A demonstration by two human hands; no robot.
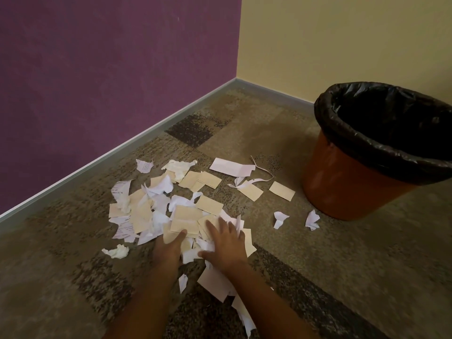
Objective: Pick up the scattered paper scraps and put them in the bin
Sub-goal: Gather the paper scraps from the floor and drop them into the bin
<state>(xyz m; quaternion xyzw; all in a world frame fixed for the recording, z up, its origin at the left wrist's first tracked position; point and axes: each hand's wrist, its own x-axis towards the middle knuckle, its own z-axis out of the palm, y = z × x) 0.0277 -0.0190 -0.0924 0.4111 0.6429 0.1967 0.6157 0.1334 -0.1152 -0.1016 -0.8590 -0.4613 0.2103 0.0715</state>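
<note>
On patterned brown carpet (318, 253), white and cream torn paper scraps (151, 211) mostly uncollected; orange bin with black liner (347, 192) looks empty. Left hand (171, 243), right hand (226, 238) flat on pile, grip released. Task barely begun.

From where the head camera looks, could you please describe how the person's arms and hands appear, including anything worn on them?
Both hands are bare: the left hand and right hand show no gloves, and I can see no rings, watch or bracelet. The forearms are uncovered as far as the bottom edge of the picture, with no sleeve or cuff in view. The fingertips are slightly blurred, so finer details such as nails cannot be made out.
</note>
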